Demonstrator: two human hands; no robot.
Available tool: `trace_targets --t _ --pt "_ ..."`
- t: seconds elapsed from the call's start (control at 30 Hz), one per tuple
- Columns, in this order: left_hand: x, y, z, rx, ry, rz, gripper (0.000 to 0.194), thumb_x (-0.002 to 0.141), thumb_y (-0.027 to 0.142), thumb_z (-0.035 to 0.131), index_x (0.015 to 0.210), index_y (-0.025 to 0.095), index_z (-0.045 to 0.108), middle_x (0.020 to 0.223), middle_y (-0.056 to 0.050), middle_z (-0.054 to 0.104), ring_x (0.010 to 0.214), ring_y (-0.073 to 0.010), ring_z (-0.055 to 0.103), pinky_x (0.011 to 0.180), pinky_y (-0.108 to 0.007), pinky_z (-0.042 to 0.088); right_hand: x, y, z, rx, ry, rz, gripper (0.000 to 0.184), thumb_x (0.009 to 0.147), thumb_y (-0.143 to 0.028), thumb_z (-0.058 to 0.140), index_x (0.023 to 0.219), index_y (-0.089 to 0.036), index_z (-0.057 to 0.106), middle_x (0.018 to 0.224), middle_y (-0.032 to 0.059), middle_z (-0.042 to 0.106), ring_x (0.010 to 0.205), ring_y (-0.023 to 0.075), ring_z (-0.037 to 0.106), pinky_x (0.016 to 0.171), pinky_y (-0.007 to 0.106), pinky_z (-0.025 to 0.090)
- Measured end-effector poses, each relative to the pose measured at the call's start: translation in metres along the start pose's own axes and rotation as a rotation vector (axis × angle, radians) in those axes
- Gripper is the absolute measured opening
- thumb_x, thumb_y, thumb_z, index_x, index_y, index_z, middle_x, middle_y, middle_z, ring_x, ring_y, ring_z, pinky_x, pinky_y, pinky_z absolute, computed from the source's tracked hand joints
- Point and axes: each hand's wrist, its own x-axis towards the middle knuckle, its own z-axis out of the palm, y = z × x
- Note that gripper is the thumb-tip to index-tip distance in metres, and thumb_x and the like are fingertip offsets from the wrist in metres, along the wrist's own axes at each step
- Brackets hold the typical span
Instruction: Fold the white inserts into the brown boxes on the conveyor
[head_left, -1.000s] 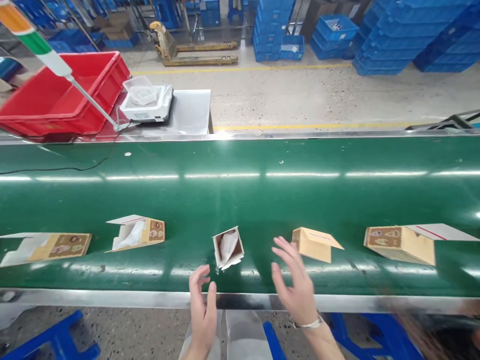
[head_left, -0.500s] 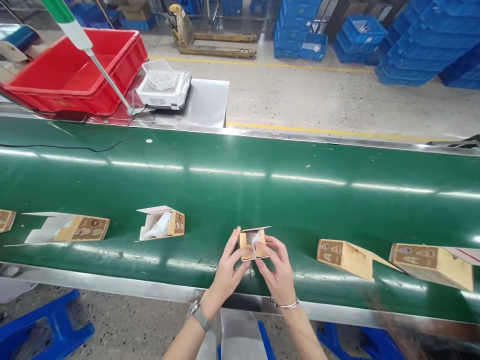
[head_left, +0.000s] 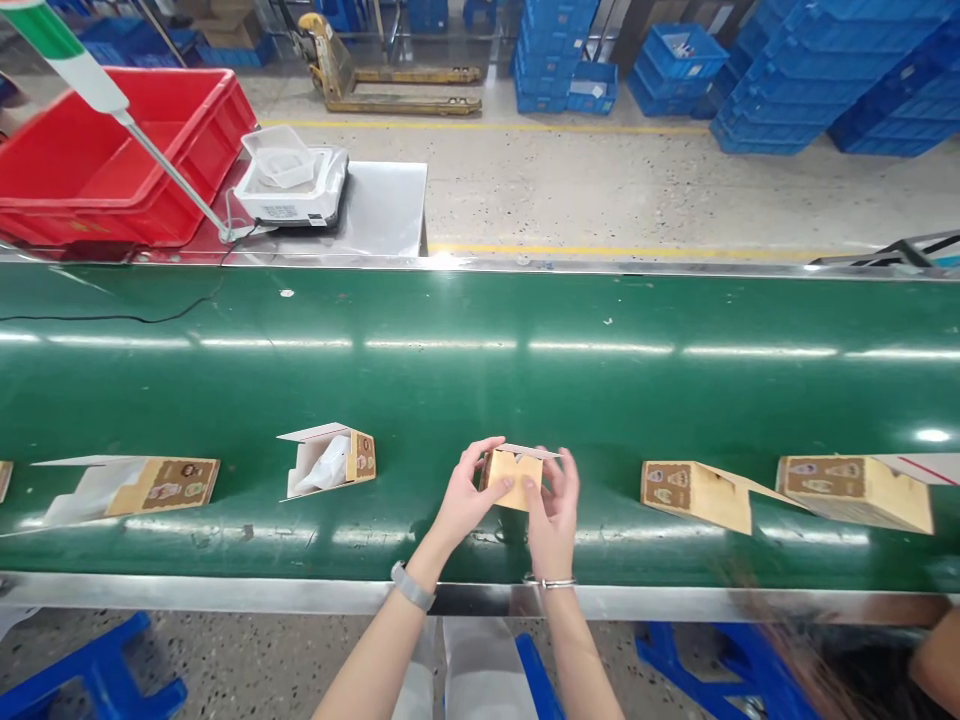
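Between my hands is a small cardboard box in tan and brown, held over the green conveyor belt. My left hand grips its left side, thumb on the front panel. On the other side my right hand holds it, its thumb also pressing that panel. A white flap stands along the box's far edge. To the left lies an open box with a white wrapped item inside. Right of my hands sits another box with its flap stretched out.
More boxes lie on the belt, one far left and one far right. Beyond the belt stand a red bin, a white scale and stacked blue crates. At lower right, part of another person shows.
The box in my hands has its panel folded down over the opening, where the white contents showed before. My thumbs have moved onto that panel. The whole view has shifted slightly.
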Motion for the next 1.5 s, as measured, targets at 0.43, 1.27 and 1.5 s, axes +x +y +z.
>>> trace_targets --t 0.43,1.27,1.5 --pt "0.013 -0.001 0.045 0.100 0.160 -0.065 0.026 0.079 0.013 0.062 0.103 0.022 0.066 0.113 -0.007 0.066 0.108 -0.0228 0.063 0.091 -0.035 0.051 0.017 0.000 -0.004 -0.043 0.144 0.138 0.060 0.075 -0.059 0.070 0.121 -0.019 0.064 0.128 0.0143 0.067 0.105 0.0275 0.068 0.087 0.039 0.056" --pt "-0.079 -0.034 -0.070 0.385 0.445 0.339 0.043 0.098 0.034 0.057 0.141 0.032 0.053 0.155 -0.011 0.047 0.144 -0.0277 0.047 0.115 -0.049 0.044 -0.033 -0.007 0.053 -0.223 -0.528 -0.523 0.060 0.093 -0.034 0.066 0.150 -0.030 0.045 0.154 0.0109 0.049 0.141 0.0279 0.050 0.111 0.050 0.050" --pt "-0.050 -0.019 -0.062 0.338 0.269 0.282 0.031 0.096 0.046 0.057 0.108 0.023 0.074 0.161 -0.010 0.039 0.148 -0.0316 0.041 0.119 -0.050 0.039 -0.018 -0.001 0.041 -0.287 -0.407 -0.494 0.023 0.095 -0.040 0.063 0.109 -0.027 0.075 0.128 0.0106 0.060 0.108 0.0237 0.064 0.086 0.042 0.059"
